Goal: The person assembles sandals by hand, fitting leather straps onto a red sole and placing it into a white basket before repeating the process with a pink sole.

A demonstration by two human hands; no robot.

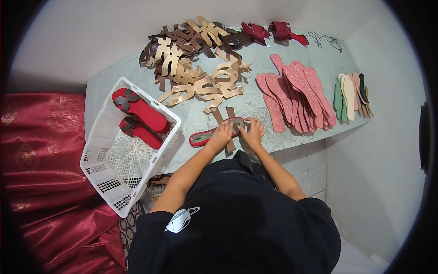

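A slipper sole (200,139) with a red rim and a grey-brown face lies on the table before me, its face turned up. Dark brown strap pieces (230,145) stick out from beneath it on both sides. My left hand (221,136) is closed on the sole's middle, fingers pressing over the strap area. At the right end, my right hand (253,133) grips the rounded edge, with the thumb on the face and the fingers curled at the rim. The undersides of both hands' fingertips are partly hidden.
Left of me stands a white plastic basket (101,182) holding red slippers (147,116). Gold and brown cut straps (182,73) are heaped behind. Pink glittery soles (299,93) and coloured soles (348,97) lie right. Dark red uppers (279,32) sit at the table's (171,160) back.
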